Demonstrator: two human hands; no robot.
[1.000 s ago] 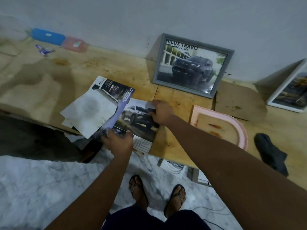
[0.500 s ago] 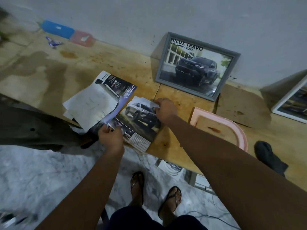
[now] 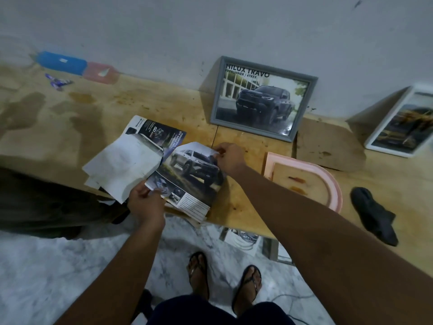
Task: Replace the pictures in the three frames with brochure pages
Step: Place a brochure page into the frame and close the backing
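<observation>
Brochure page showing an off-road truck is pinched at opposite corners by left hand and right hand.

On the table, at its near edge: a brochure page, pinched at the near-left corner by the left hand, at the far-right corner by the right hand. Just left, overlapping: loose sheets atop an open brochure. Behind, leaning on the wall: a frame. Right of the page, flat: an arched frame; behind that, a board; farther right, another leaning frame; nearer, a cloth. Far left by the wall: two boxes
</observation>
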